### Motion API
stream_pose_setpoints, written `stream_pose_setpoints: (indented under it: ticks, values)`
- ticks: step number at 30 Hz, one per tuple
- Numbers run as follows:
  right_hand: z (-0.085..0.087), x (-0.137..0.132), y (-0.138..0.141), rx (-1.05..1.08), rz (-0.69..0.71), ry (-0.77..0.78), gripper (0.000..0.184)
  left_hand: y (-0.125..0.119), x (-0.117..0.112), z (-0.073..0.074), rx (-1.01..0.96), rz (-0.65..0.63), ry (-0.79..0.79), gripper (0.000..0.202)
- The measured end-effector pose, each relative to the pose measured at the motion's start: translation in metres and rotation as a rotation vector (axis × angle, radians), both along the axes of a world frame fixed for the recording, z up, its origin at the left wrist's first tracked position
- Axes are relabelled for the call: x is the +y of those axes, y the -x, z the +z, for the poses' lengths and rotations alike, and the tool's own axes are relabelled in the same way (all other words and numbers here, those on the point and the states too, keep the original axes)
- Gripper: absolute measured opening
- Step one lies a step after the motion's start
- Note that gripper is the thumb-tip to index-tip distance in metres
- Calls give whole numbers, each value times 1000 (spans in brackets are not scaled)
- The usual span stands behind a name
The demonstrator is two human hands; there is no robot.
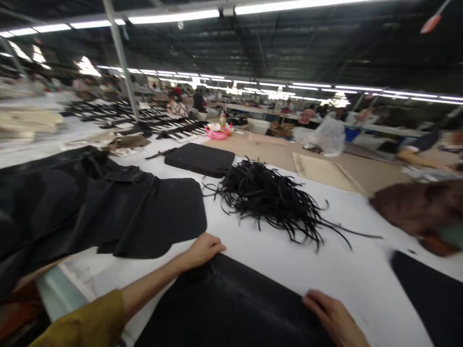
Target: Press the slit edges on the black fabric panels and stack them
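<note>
A flat black fabric panel lies in front of me at the bottom of the view, its lower part cut off by the frame. My left hand is closed on its far left corner, fingers curled over the edge. At the right end of the far edge, my right hand pinches the panel; part of this hand falls outside the frame. Beyond the panel sits a tangled heap of thin black straps. Close to my left hand, a pile of black fabric pieces is spread on the white table.
A black padded, cushion-like piece lies behind the pile. Farther back are a pink basket with bottles and a clear plastic bag. Another black piece is at right, near a co-worker's arm. A pole rises at left.
</note>
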State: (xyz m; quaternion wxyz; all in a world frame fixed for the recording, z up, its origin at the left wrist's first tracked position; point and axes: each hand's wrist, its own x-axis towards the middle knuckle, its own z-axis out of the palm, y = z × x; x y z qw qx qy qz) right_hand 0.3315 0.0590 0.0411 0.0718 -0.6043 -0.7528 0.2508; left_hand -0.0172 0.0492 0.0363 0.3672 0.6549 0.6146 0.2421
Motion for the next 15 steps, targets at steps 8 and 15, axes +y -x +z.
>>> stream_pose_setpoints:
  ticks: [8, 15]
  values:
    - [0, -8, -35, 120, -111, 135, 29, 57, -23, 17, -13, 0, 251, 39]
    - [-11, -28, -57, 449, -342, 278, 40, 62, -46, 11, -393, 125, 581, 36]
